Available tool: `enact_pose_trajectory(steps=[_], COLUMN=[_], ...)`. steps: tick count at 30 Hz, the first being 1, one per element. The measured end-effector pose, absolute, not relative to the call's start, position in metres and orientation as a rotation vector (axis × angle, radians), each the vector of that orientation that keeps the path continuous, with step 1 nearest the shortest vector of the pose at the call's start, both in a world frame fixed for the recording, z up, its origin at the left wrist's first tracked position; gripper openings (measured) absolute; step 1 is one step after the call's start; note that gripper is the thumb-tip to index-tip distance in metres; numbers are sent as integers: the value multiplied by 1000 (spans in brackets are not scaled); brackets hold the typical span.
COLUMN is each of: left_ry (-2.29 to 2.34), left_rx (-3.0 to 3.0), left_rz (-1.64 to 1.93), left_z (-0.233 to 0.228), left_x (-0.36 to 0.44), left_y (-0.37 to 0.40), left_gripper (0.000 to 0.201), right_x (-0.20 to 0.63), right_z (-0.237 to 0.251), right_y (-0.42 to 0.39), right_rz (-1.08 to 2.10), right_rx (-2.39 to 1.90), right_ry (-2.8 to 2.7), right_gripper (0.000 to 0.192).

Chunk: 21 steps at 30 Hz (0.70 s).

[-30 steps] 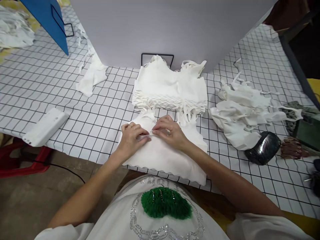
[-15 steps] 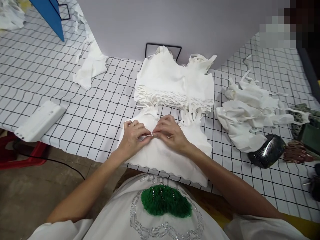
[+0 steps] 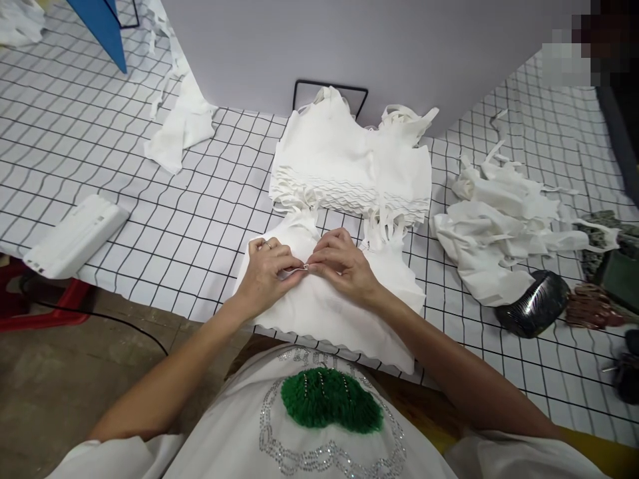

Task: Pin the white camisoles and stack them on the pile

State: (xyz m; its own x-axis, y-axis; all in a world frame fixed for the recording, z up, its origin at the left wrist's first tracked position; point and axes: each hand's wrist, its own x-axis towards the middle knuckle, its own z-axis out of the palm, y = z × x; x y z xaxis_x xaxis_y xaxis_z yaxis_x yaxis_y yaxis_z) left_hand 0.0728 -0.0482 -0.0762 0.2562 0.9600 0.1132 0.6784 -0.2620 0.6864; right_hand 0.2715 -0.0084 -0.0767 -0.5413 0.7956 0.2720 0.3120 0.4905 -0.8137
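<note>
A white strappy garment with a wavy edge lies flat in front of me at the table's edge. My left hand pinches a small fold near its middle between thumb and fingers. Right beside it, my right hand pinches the same spot, and the fingertips of both hands meet. Whatever tiny detail sits between the fingertips is too small to make out. Just beyond my hands rests a stack of similar white garments, their wavy edges layered toward me and their straps trailing.
A grey board on a black wire stand rises behind the stack. To the right lie a heap of white garments and a shiny black case. At left are a white device, a white cloth piece and a blue panel.
My view has shifted very slightly. Both hands keep the same pinch on the white garment, with no clear movement.
</note>
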Motion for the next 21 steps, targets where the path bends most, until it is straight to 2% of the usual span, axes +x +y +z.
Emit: enact_pose_trajectory(steps=[16, 21], left_ry=[1473, 1476], left_rx=[2005, 1988], left_rz=[747, 744], left_z=[-75, -75], left_x=[72, 72], left_y=[-49, -49], left_gripper=[12, 20], right_x=[273, 273], right_z=[-76, -66], right_y=[-7, -6], right_rz=[788, 716], right_rx=[-855, -828], right_ry=[-2242, -2441], right_gripper=[17, 23])
